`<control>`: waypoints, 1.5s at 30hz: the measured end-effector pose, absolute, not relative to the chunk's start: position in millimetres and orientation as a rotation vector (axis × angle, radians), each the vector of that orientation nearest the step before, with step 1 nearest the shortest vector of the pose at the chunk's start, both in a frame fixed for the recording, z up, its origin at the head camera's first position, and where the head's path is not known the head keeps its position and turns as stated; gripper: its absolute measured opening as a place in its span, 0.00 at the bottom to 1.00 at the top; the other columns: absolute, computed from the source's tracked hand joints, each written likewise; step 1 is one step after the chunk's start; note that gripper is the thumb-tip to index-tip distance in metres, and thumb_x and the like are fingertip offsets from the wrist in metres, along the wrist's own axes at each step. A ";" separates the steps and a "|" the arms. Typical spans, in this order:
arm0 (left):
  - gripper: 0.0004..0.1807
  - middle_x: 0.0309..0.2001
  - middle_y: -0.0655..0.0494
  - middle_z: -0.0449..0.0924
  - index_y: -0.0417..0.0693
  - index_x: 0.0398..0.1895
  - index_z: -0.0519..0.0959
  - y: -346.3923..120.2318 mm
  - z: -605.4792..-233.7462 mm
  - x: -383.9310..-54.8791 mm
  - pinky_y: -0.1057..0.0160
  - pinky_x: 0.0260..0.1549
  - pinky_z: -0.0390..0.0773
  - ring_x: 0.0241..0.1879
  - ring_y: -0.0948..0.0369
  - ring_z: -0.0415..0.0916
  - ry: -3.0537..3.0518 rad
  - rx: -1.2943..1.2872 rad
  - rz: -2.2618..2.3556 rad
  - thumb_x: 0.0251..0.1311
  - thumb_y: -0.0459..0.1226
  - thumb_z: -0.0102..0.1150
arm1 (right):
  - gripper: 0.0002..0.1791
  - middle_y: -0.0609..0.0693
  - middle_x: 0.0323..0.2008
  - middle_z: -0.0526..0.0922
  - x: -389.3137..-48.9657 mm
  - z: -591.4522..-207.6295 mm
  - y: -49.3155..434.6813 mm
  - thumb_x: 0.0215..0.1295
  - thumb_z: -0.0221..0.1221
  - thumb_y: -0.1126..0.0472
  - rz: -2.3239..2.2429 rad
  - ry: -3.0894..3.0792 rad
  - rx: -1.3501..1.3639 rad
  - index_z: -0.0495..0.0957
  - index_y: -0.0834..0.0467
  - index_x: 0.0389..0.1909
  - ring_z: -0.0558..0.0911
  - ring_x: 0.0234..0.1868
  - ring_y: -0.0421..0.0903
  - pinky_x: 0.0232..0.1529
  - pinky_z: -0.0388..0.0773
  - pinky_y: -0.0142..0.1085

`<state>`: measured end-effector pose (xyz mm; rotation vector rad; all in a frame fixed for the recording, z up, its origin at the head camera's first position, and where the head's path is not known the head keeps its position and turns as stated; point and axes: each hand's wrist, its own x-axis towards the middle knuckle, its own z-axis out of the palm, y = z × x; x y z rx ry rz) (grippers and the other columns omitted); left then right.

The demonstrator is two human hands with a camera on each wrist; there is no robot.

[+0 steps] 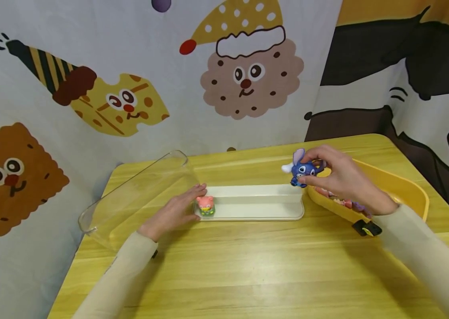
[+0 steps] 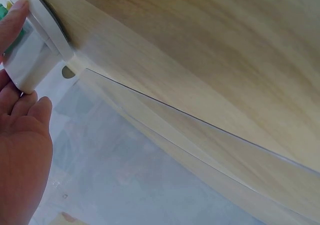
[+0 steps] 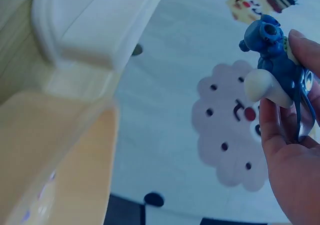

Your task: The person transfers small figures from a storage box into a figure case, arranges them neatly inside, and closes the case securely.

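My right hand (image 1: 342,177) pinches a blue Stitch figurine (image 1: 303,171) with big ears and a white part, up above the right end of a long white tray (image 1: 256,209). In the right wrist view the figurine (image 3: 277,60) sits between thumb and fingers. At the tray's left end is my left hand (image 1: 174,213); the left wrist view has its thumb (image 2: 14,21) on the rim and its fingers round the tray's end. Inside that end stands a pink figurine (image 1: 205,204) with a green base.
A clear plastic cover (image 1: 137,190) lies on the left of the wooden table (image 1: 248,266). On the right, a yellow bin (image 1: 408,190) with a black clip (image 1: 366,227) sits partly behind my right hand; small pink and purple things show at its side. A cartoon-print cloth (image 1: 160,146) hangs behind.
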<state>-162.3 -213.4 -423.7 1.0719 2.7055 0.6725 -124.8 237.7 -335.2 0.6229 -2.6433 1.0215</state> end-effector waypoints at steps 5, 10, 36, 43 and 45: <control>0.46 0.81 0.50 0.56 0.39 0.76 0.66 -212.7 -424.5 -162.6 0.48 0.71 0.67 0.79 0.50 0.54 2.714 1.106 0.668 0.54 0.30 0.78 | 0.23 0.49 0.52 0.83 -120.3 -331.5 218.7 0.53 0.79 0.65 1.074 -2.582 0.671 0.82 0.55 0.49 0.79 0.44 0.44 0.44 0.75 0.23; 0.46 0.80 0.49 0.56 0.38 0.76 0.66 -212.4 -424.6 -162.0 0.47 0.71 0.68 0.79 0.49 0.55 2.720 1.112 0.668 0.53 0.30 0.78 | 0.23 0.50 0.51 0.84 -118.2 -329.7 204.0 0.53 0.79 0.65 1.117 -2.528 0.728 0.82 0.56 0.49 0.79 0.43 0.42 0.43 0.76 0.21; 0.46 0.81 0.52 0.54 0.40 0.77 0.65 -212.3 -423.6 -162.7 0.49 0.74 0.64 0.79 0.50 0.53 2.725 1.104 0.630 0.55 0.33 0.77 | 0.19 0.49 0.52 0.81 -127.6 -352.8 124.1 0.55 0.78 0.62 1.235 -2.421 1.035 0.84 0.55 0.46 0.81 0.50 0.45 0.42 0.85 0.37; 0.45 0.81 0.52 0.54 0.41 0.77 0.66 -212.7 -423.8 -163.2 0.49 0.74 0.63 0.79 0.51 0.53 2.722 1.113 0.637 0.56 0.34 0.77 | 0.17 0.48 0.50 0.81 -128.6 -368.9 104.2 0.56 0.78 0.64 1.307 -2.497 1.021 0.83 0.56 0.45 0.81 0.50 0.44 0.49 0.85 0.38; 0.45 0.81 0.53 0.54 0.41 0.77 0.66 -212.8 -423.7 -163.1 0.49 0.74 0.63 0.80 0.52 0.52 2.717 1.103 0.644 0.56 0.33 0.77 | 0.17 0.48 0.49 0.81 -128.2 -372.4 99.3 0.56 0.77 0.64 1.320 -2.544 0.994 0.82 0.56 0.44 0.81 0.48 0.43 0.50 0.85 0.37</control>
